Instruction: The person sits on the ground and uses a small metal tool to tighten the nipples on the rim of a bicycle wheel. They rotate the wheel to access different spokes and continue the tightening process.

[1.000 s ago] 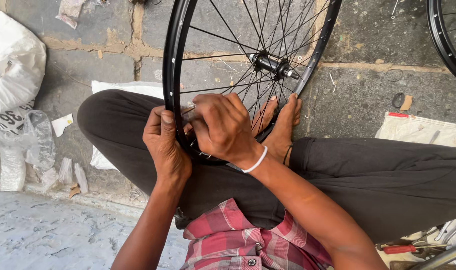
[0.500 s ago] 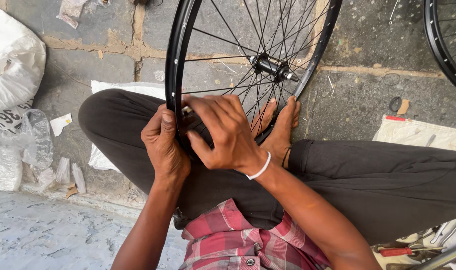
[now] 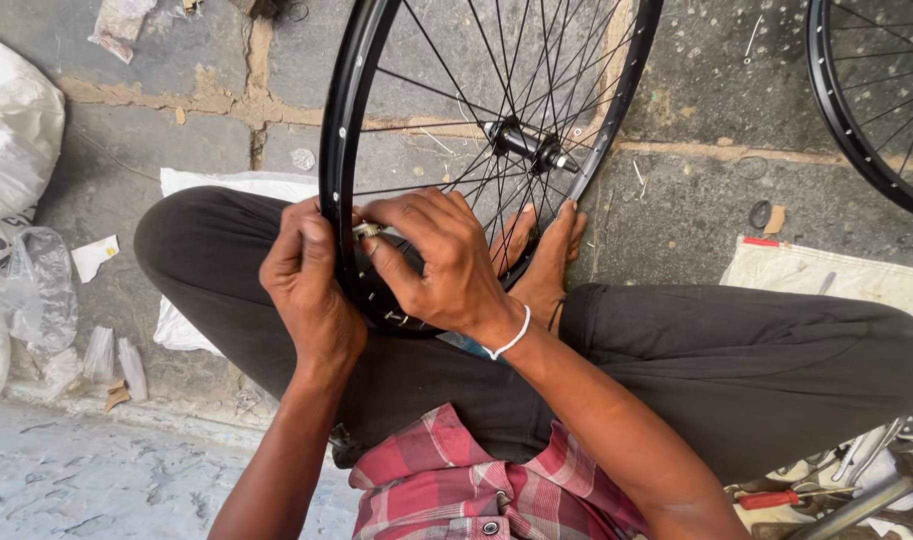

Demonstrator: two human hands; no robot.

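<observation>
Presently listed: black metal spoked bicycle wheel rim (image 3: 338, 150), upright between the seated person's crossed legs, near the bare feet (image 3: 546, 255). Left hand (image 3: 306, 280) wraps the rim's outer edge, fingers closed on it. Right hand (image 3: 441, 260) reaches through the spokes, thumb and forefinger pinching a small brass spoke nipple (image 3: 368, 230) at the rim's inner face.

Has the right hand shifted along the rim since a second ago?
Cannot tell: the right hand sits on the black rim beside the left hand as before; the slight change could be head-camera motion.
</observation>
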